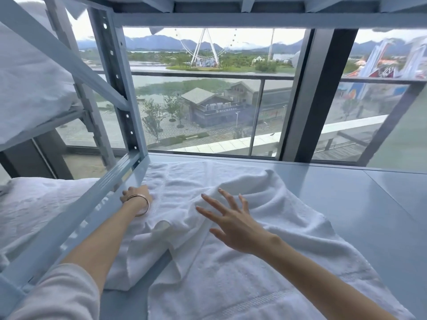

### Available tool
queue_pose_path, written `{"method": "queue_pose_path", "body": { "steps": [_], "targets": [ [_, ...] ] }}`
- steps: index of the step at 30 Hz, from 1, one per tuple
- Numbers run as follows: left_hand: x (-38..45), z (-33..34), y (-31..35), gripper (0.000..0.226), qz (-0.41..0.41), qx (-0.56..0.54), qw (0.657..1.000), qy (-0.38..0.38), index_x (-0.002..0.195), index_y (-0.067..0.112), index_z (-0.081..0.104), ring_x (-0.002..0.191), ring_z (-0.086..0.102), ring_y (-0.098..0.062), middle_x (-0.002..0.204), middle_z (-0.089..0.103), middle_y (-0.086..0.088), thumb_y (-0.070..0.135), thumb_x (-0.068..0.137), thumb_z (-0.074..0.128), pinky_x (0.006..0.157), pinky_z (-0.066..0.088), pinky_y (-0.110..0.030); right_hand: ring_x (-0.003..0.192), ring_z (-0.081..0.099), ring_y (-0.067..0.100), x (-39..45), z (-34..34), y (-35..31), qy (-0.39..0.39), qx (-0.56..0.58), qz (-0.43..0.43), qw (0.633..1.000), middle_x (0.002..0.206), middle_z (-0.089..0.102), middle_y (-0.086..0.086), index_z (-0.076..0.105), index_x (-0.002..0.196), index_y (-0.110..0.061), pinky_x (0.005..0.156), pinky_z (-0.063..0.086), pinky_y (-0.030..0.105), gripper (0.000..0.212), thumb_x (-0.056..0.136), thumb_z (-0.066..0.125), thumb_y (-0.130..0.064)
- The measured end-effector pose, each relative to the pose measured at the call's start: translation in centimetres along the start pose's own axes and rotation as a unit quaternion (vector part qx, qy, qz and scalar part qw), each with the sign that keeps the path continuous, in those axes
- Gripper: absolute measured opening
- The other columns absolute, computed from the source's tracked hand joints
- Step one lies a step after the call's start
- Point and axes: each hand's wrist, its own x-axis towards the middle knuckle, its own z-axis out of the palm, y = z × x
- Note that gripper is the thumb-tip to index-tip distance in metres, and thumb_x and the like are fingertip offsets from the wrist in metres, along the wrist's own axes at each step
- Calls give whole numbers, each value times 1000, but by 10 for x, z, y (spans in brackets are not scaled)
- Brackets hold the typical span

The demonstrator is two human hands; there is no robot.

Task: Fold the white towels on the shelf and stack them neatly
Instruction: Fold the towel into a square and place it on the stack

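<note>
On the pale blue metal shelf (346, 204) in front of the window (208, 88), I log one white towel (231, 262) spread loosely, rumpled, not yet folded flat. It covers the left and middle of the shelf board; the right part of the board is bare metal. Long axis: runs from the near edge, bottom centre, away toward the far left corner by the upright post (124, 88). The near end shows a woven band across its width. A raised ridge of cloth crosses the middle, and a fold doubles over at the left near side.

Left hand (136, 195): lies at the towel's far left edge, just beside the shelf's side rail (92, 199). Knuckles bent, fingers turned under against the cloth; I cannot tell whether it grasps the edge or only presses on it. A thin bangle (142, 205) sits on that wrist; a light sleeve (57, 294) covers the upper forearm.

Right hand (231, 218): released, fingers straight and spread, palm down over the ridge in the towel's middle. Fingertips are at or just above the cloth; contact not resolvable.

Shelf bays: the adjoining bay to the left holds white linen (34, 204) on the same level, and another white bundle (27, 77) on the level above it.
</note>
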Motion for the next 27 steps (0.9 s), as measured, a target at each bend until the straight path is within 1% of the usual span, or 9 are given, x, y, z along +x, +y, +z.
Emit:
{"method": "queue_pose_path", "body": {
  "steps": [7, 10, 12, 15, 16, 18, 20, 23, 27],
  "targets": [
    [-2, -14, -1, 22, 62, -197, 978, 42, 91, 25, 62, 108, 57, -31, 118, 62, -11, 8, 87, 48, 88, 45, -32, 144, -10, 22, 19, 10, -1, -16, -15, -16, 1000, 157, -5, -13, 17, 148, -34, 108, 1, 63, 58, 97, 44, -36],
    [-17, -58, 26, 27, 161, -251, 945, 136, 79, 20, 65, 95, 63, -26, 96, 69, -7, -2, 79, 52, 75, 43, -23, 145, 1, 23, 33, 1, 7, 23, -15, -9, 1000, 158, 3, -11, 17, 149, -30, 109, 7, 62, 63, 95, 50, -31],
    [-40, -97, 53, 26, 311, -253, 875, 271, 68, 16, 65, 77, 64, -26, 78, 68, -6, -8, 72, 55, 69, 50, -27, 142, 21, 26, 41, -15, 21, 114, -9, 5, 993, 156, 19, -5, 23, 148, -24, 107, 23, 62, 73, 86, 62, -21],
    [-95, -130, 92, 19, 627, -172, 664, 369, 62, 11, 59, 58, 56, -17, 66, 59, -2, -6, 72, 63, 54, 52, -26, 140, 24, 28, 42, -50, 56, 242, 13, 40, 969, 156, 17, -4, 16, 149, -20, 103, 29, 57, 91, 77, 71, -14],
    [-115, -128, 102, 19, 685, -139, 607, 379, 65, 13, 57, 59, 54, -15, 66, 58, -1, -2, 77, 62, 54, 50, -24, 142, 17, 26, 37, -61, 67, 248, 4, 36, 968, 157, 11, -8, 14, 149, -23, 105, 23, 56, 92, 78, 72, -16],
    [-152, -115, 113, 20, 727, -113, 550, 395, 77, 22, 51, 66, 55, -13, 73, 60, 0, 5, 84, 59, 53, 46, -22, 143, 12, 23, 23, -70, 83, 224, -45, -12, 974, 155, 21, -9, 31, 143, -27, 107, 18, 58, 79, 78, 74, -25],
    [-174, -87, 115, 25, 713, -117, 547, 424, 85, 28, 45, 70, 56, -13, 86, 59, 5, 5, 83, 56, 49, 43, -22, 139, 26, 23, 0, -64, 89, 165, -105, -90, 976, 137, 51, -8, 54, 125, -30, 105, 21, 62, 56, 74, 78, -30],
    [-194, -48, 113, 32, 698, -101, 588, 396, 89, 26, 43, 65, 55, -16, 93, 45, 7, 0, 71, 53, 43, 44, -24, 112, 57, 19, -39, -47, 90, 91, -117, -156, 977, 101, 70, -6, 56, 112, -26, 101, 34, 55, 51, 67, 80, -21],
    [-218, -22, 117, 58, 612, 29, 732, 300, 102, 16, 45, 55, 60, -22, 82, 60, -3, -1, 53, 71, 40, 38, -21, 63, 64, 20, -74, -48, 90, 40, -128, -146, 980, 67, 66, -4, 63, 87, -16, 81, 50, 39, 36, 56, 83, -17]
  ]
}}
